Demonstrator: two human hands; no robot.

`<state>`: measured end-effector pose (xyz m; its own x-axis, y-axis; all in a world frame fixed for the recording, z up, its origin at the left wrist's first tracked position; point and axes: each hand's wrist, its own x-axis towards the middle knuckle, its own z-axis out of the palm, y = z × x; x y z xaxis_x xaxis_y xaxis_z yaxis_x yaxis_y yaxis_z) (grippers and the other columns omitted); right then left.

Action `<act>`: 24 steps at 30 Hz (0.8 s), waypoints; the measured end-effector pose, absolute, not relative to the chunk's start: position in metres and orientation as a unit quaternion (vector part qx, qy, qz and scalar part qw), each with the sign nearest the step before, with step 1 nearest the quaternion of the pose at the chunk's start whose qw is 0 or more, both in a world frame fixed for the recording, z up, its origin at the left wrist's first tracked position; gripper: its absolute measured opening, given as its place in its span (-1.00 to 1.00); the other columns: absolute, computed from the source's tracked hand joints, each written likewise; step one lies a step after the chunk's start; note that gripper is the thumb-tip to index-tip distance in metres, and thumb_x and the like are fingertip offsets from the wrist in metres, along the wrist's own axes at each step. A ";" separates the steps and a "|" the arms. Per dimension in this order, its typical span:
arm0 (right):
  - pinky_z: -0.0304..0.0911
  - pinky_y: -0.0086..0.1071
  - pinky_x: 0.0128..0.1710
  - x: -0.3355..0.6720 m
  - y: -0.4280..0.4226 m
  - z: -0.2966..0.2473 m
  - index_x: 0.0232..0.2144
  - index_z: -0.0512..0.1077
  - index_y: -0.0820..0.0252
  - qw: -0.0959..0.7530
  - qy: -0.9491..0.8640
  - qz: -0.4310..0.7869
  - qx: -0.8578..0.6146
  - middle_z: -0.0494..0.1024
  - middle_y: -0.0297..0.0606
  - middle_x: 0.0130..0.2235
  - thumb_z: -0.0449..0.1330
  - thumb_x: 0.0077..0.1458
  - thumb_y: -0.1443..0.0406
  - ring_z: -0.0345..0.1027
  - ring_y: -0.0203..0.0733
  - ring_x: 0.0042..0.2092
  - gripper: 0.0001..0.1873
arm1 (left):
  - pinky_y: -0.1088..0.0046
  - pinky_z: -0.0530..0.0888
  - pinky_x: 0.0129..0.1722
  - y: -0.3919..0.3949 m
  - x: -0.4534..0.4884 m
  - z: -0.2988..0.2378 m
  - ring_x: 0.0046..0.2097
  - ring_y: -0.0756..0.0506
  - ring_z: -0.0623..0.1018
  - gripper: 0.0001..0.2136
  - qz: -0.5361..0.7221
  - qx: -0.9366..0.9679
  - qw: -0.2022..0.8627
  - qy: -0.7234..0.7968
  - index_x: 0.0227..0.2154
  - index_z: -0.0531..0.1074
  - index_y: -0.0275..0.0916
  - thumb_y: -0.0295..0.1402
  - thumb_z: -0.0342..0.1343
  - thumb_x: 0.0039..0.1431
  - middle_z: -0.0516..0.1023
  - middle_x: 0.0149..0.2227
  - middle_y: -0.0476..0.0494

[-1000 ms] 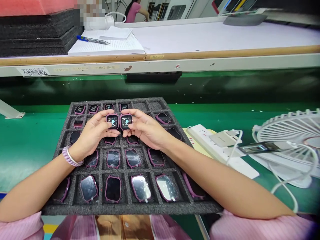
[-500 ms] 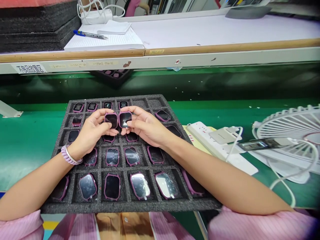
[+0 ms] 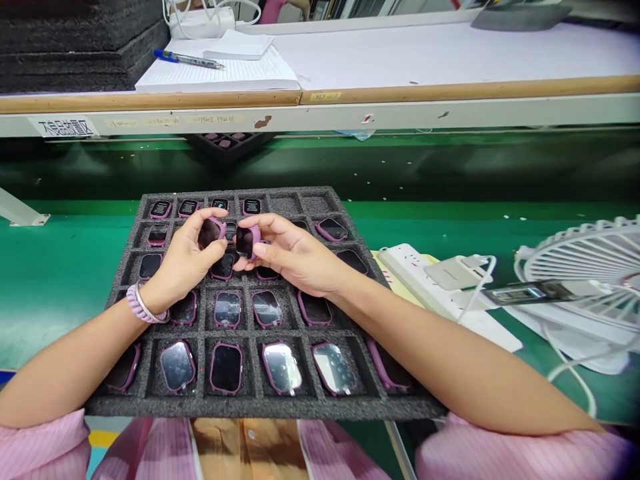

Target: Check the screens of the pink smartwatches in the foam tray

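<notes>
My left hand (image 3: 193,257) grips a purple-framed smartwatch (image 3: 211,231) with a dark screen, fingers on its upper edge and thumb below. A second smartwatch (image 3: 247,241) is pinched in my right hand (image 3: 287,253), turned so its purple side shows. Both watches are held close together, a small gap between them, above a dark foam tray (image 3: 250,408). Several more purple watches lie in the tray's compartments, such as one dark-screened watch (image 3: 226,368) in the front row. In the back row, some watches (image 3: 161,209) have lit screens with text.
A white power strip (image 3: 415,273) with a charger (image 3: 457,272) lies right of the tray, beside a white fan (image 3: 590,267). Behind stands a shelf (image 3: 425,63) bearing a notebook (image 3: 240,77), a pen (image 3: 190,60) and stacked black foam (image 3: 85,50). Another tray (image 3: 225,147) sits beneath it.
Both watches have been tilted and turned apart; their screens faced me before, and now their purple sides show. The left one has moved slightly left. The view has shifted a little.
</notes>
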<state>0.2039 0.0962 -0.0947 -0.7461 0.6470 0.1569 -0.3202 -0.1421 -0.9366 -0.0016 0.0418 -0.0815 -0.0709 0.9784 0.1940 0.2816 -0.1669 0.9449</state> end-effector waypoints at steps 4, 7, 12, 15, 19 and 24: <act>0.56 -0.36 -0.03 0.205 0.099 -0.094 0.12 0.41 0.02 0.315 -0.540 0.764 -0.156 0.55 -0.36 -0.13 0.51 0.20 0.13 0.61 -0.22 -0.13 -0.47 | 0.41 0.49 -0.05 0.040 -0.002 -0.082 0.05 -0.14 0.50 -0.50 0.494 0.580 0.332 0.555 0.13 0.42 -0.20 -0.30 0.26 0.09 0.49 0.06 -0.18; 0.56 -0.43 -0.12 0.205 0.100 -0.093 0.14 0.40 0.00 0.301 -0.522 0.785 -0.146 0.57 -0.38 -0.16 0.51 0.21 0.15 0.62 -0.23 -0.17 -0.45 | 0.40 0.49 -0.03 0.039 -0.002 -0.081 0.04 -0.14 0.51 -0.49 0.489 0.591 0.310 0.562 0.14 0.42 -0.20 -0.29 0.25 0.10 0.51 0.03 -0.18; 0.54 -0.47 -0.15 0.204 0.100 -0.092 0.14 0.40 0.05 0.299 -0.512 0.794 -0.134 0.62 -0.37 -0.20 0.53 0.19 0.14 0.63 -0.24 -0.19 -0.42 | 0.42 0.47 -0.06 0.039 -0.001 -0.080 0.05 -0.13 0.50 -0.53 0.497 0.610 0.251 0.563 0.10 0.44 -0.23 -0.29 0.20 0.10 0.51 0.05 -0.17; 0.53 -0.48 -0.14 0.204 0.099 -0.092 0.15 0.38 0.06 0.295 -0.516 0.794 -0.126 0.64 -0.37 -0.23 0.52 0.22 0.14 0.63 -0.24 -0.18 -0.42 | 0.44 0.46 -0.11 0.038 -0.001 -0.081 0.01 -0.12 0.50 -0.53 0.495 0.616 0.235 0.565 0.11 0.45 -0.24 -0.27 0.19 0.11 0.52 0.04 -0.17; 0.52 -0.51 -0.14 0.203 0.099 -0.092 0.14 0.39 0.07 0.295 -0.519 0.793 -0.118 0.66 -0.36 -0.22 0.53 0.22 0.13 0.63 -0.26 -0.19 -0.43 | 0.46 0.45 -0.17 0.038 -0.001 -0.082 -0.04 -0.09 0.50 -0.55 0.492 0.622 0.219 0.569 0.09 0.46 -0.25 -0.28 0.17 0.11 0.52 0.01 -0.15; 0.50 -0.53 -0.15 0.203 0.098 -0.092 0.12 0.40 0.05 0.298 -0.522 0.792 -0.108 0.65 -0.38 -0.21 0.52 0.23 0.13 0.62 -0.29 -0.20 -0.46 | 0.47 0.46 -0.17 0.038 -0.001 -0.083 -0.03 -0.09 0.49 -0.55 0.482 0.634 0.197 0.572 0.08 0.47 -0.26 -0.34 0.13 0.09 0.53 -0.01 -0.14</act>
